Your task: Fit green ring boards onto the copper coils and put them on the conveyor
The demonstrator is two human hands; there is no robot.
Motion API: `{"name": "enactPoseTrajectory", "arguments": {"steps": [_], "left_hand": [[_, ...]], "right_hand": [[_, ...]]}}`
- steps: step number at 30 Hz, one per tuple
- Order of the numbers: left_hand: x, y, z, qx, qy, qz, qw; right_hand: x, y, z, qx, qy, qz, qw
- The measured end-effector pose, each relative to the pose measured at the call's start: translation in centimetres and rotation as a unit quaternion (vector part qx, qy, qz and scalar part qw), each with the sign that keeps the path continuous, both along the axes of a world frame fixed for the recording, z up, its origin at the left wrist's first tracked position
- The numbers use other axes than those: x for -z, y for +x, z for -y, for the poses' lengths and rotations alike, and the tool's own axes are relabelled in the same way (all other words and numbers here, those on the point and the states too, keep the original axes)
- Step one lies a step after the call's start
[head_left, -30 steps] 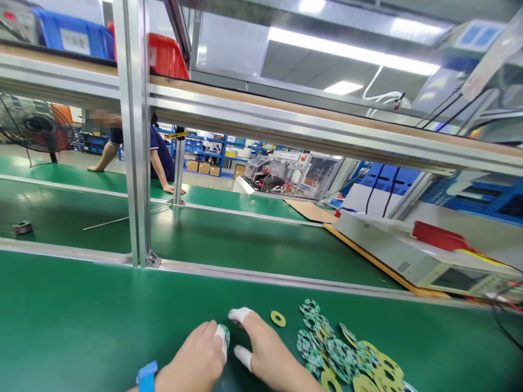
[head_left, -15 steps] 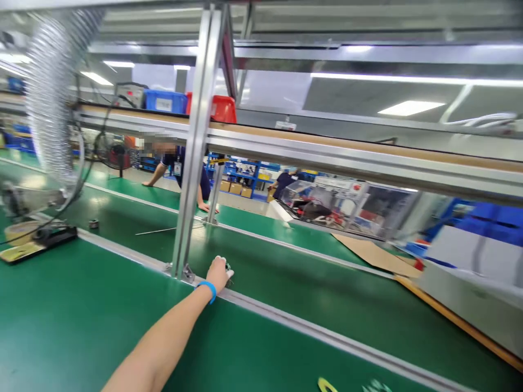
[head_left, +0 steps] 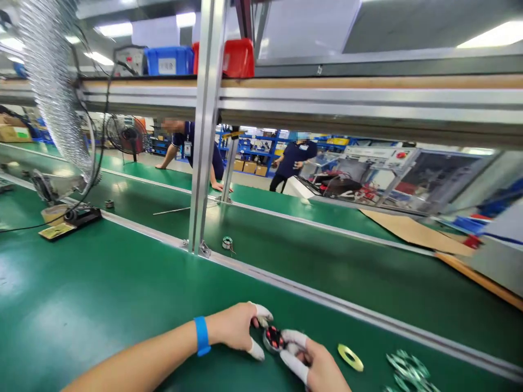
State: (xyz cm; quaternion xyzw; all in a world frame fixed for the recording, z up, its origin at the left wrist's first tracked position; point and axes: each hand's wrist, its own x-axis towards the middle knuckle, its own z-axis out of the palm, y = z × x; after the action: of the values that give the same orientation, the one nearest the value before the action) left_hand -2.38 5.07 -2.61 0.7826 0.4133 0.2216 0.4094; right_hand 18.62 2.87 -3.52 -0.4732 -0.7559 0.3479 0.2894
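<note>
My left hand, with a blue wristband and white finger cots, reaches in at the lower middle. Its thumb and forefinger are spread beside a small round motor stator with a black and reddish top. From the other side, my right hand pinches that stator between white-covered fingertips. Right of it, a yellow ring lies on the green surface. A pile of green ring-shaped circuit boards is farther right. Another stator with a green top and thin wires stands on the green belt beyond the metal rail.
A metal post rises from the rail. At left are a foil duct, cables and a black tray. A cardboard sheet lies at right. Across the belt, a person leans on the far table; another person stands behind.
My left hand has drawn back from the belt beyond the rail, leaving a stator there. It is now beside the stator in my right hand, which has come into view.
</note>
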Motion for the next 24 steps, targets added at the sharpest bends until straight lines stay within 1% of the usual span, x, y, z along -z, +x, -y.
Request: {"name": "enactPoseTrajectory", "arguments": {"steps": [2,4,6,8,10,12,14,16,19,21,22,24], "left_hand": [[-0.1,0.2,1.1,-0.028,0.003,0.020,0.999],[-0.3,0.4,1.6,-0.039,0.006,0.032,0.999],[-0.6,0.5,1.7,-0.032,0.008,0.035,0.999],[-0.9,0.5,1.8,-0.020,0.011,0.035,0.999],[-1.2,0.4,1.9,0.005,0.017,0.042,0.999],[-1.5,0.4,2.0,0.030,0.033,0.038,0.998],[-1.6,0.4,2.1,0.031,0.056,0.014,0.998],[-1.6,0.6,2.1,0.019,0.084,-0.019,0.996],[-1.6,0.7,1.8,0.034,0.132,-0.057,0.989],[-1.6,0.7,1.6,0.047,0.157,-0.069,0.984],[-1.6,0.6,1.6,0.049,0.164,-0.073,0.983],[-1.7,0.4,1.5,0.049,0.169,-0.081,0.981]], "right_hand": [[0.1,-0.5,0.4,0.027,0.009,0.000,1.000],[-0.1,-0.9,0.9,0.043,0.018,0.014,0.999],[-0.4,-1.1,1.2,0.046,0.020,0.025,0.998],[-0.6,-1.1,1.5,0.055,0.039,0.035,0.997],[-0.6,-0.9,1.6,0.062,0.085,0.038,0.994],[-0.7,-0.7,1.6,0.032,0.167,0.039,0.985],[-0.9,-0.5,1.5,-0.036,0.273,0.049,0.960],[-1.3,-0.2,1.4,-0.089,0.371,0.081,0.921],[-2.3,0.0,1.7,-0.117,0.472,0.129,0.864],[-3.0,-0.2,2.2,-0.142,0.504,0.154,0.838],[-3.2,-0.4,2.6,-0.158,0.500,0.172,0.834],[-3.4,-1.1,3.3,-0.187,0.463,0.226,0.836]]}}
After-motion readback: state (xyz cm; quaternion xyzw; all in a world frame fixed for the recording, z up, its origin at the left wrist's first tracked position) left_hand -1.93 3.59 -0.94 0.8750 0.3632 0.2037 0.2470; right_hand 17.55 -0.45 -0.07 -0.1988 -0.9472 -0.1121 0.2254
